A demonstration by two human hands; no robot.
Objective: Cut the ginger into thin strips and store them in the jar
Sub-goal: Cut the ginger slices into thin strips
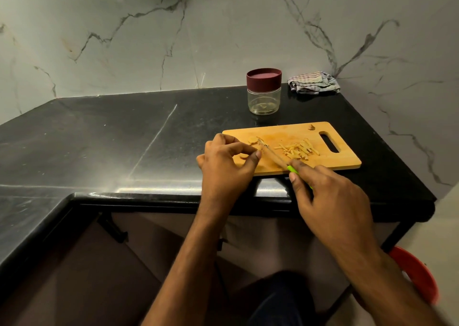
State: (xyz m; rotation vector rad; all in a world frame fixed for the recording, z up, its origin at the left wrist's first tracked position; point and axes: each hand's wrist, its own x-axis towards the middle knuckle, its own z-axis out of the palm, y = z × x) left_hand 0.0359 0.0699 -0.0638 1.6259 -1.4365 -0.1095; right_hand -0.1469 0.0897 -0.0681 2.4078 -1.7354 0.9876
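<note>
The right hand grips a green-handled knife, blade angled across the wooden board toward the left hand. The left hand's fingers are curled over ginger slices; whether it pinches one I cannot tell. Cut strips lie just beyond the right hand. The lidded jar stands farther back, with a cloth beside it.

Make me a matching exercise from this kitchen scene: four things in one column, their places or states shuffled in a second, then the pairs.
1. jar
2. cloth
3. ginger strips
4. knife

A. crumpled by the wall
B. held in the right hand
C. lid on, behind the cutting board
D. piled on the board near its handle hole

Pairs: 1-C, 2-A, 3-D, 4-B
</note>
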